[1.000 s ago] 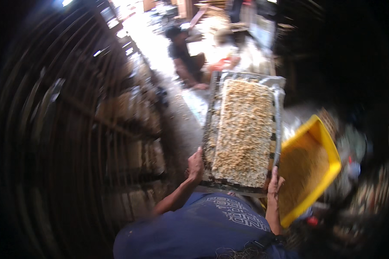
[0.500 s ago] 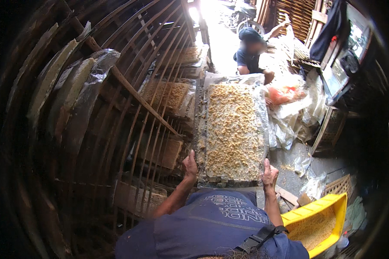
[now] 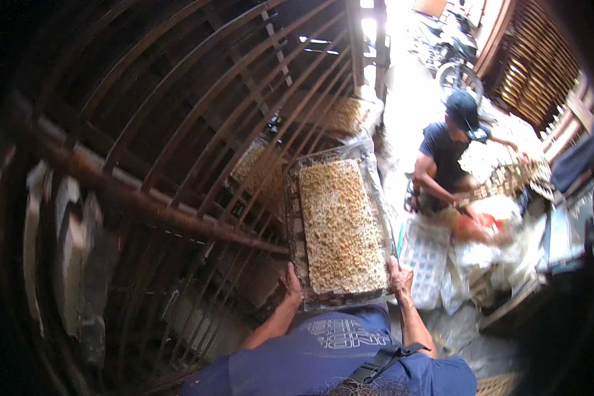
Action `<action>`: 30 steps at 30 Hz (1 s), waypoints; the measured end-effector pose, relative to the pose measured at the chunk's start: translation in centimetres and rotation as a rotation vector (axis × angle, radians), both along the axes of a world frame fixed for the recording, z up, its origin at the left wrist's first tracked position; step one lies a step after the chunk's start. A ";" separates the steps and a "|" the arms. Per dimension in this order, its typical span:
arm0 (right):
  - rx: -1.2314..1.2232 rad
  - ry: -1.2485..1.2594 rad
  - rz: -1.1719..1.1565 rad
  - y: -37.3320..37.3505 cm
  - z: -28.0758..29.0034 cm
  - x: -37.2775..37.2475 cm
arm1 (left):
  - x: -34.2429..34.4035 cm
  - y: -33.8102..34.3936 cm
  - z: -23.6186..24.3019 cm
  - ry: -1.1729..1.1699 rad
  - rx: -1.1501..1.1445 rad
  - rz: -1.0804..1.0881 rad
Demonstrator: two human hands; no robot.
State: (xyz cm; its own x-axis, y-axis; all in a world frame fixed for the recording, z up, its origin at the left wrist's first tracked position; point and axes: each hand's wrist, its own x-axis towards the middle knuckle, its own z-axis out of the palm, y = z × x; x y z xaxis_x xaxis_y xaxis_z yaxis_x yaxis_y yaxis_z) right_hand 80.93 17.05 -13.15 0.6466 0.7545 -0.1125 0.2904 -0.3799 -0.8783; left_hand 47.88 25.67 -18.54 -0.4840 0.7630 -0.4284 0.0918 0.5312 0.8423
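Note:
A rectangular dark tray (image 3: 292, 224) lined with clear plastic bears a flat slab of pale, crumbly, tan-speckled grains (image 3: 340, 224). I hold it in front of my body: my left hand (image 3: 289, 284) grips its lower left edge and my right hand (image 3: 399, 280) its lower right edge, fingers partly hidden by the tray. Just beyond its left side are dark slatted wooden racks (image 3: 204, 185) with similar slabs (image 3: 350, 112) in plastic on them.
A person (image 3: 442, 158) in a dark cap and shirt squats ahead right, handling woven strips (image 3: 501, 181) among plastic sheets (image 3: 468, 264) and an orange bag (image 3: 482, 224). A motorbike (image 3: 452, 49) stands behind, beside a woven bamboo panel (image 3: 534, 63). Pale boards (image 3: 72, 257) stand in the left rack.
My view and body have turned left toward the racks, carrying the tray along; the yellow tub has left the view. The other person's raised arm has come down.

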 end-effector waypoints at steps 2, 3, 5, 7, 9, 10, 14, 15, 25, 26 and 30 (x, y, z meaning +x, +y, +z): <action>-0.110 0.105 0.121 6.5 -3.1 6.3 | 5.1 3.1 -1.5 0.027 0.105 0.110; -0.101 0.124 0.162 9.3 -3.9 7.9 | 6.8 4.3 -2.7 0.019 0.172 0.155; -0.057 0.095 0.227 15.1 -3.6 9.7 | 8.8 7.6 -3.5 0.007 0.207 0.180; -0.119 0.043 0.306 20.7 -3.4 12.1 | 10.5 10.7 -4.0 0.002 0.201 0.170; -0.260 0.044 0.387 26.3 -3.9 13.8 | 11.6 13.3 -4.5 0.005 0.191 0.168; -0.210 -0.029 0.381 29.0 -6.5 14.9 | 12.2 15.3 -4.2 0.006 0.197 0.149; -0.075 -0.043 0.561 39.4 -7.0 15.3 | 12.1 20.4 -5.3 0.054 0.213 0.166; -0.062 -0.042 0.586 41.5 -6.3 14.5 | 11.7 21.2 -5.8 0.072 0.214 0.181; -0.041 -0.186 0.798 58.7 -2.7 10.7 | 12.6 26.9 1.4 -0.076 0.243 0.146; 0.031 -0.180 0.800 59.7 -2.5 10.7 | 12.6 27.2 1.5 -0.116 0.243 0.135; 0.087 -0.186 0.731 63.4 -0.9 11.3 | 15.9 29.9 8.7 -0.368 0.034 0.047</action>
